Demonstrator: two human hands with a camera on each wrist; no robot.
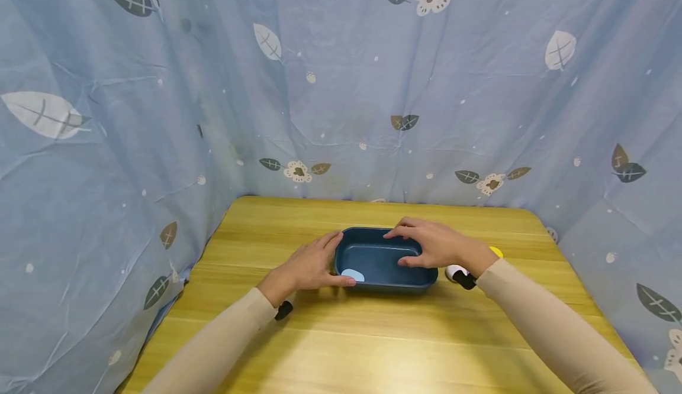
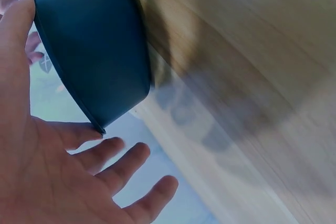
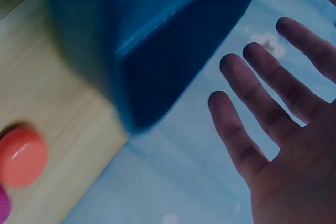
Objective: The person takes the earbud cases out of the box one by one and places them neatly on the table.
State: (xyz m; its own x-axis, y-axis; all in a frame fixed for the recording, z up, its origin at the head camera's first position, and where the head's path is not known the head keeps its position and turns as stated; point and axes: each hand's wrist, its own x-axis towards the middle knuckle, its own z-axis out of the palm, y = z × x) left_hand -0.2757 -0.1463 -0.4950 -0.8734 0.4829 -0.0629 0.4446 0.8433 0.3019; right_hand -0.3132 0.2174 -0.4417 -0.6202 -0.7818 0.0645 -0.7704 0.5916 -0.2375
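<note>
On the wooden table (image 1: pixel 373 346), left hand (image 1: pixel 311 264) and right hand (image 1: pixel 434 245), both open-fingered, flank the blue tray (image 1: pixel 383 262)

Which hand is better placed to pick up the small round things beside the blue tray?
Right, probably. The right hand lies over the tray's right end, next to the round pieces; the left hand is across it.

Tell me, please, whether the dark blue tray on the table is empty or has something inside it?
Not quite empty: the blue tray sits upright, and the head view shows one small pale blue piece in its near left corner.
</note>
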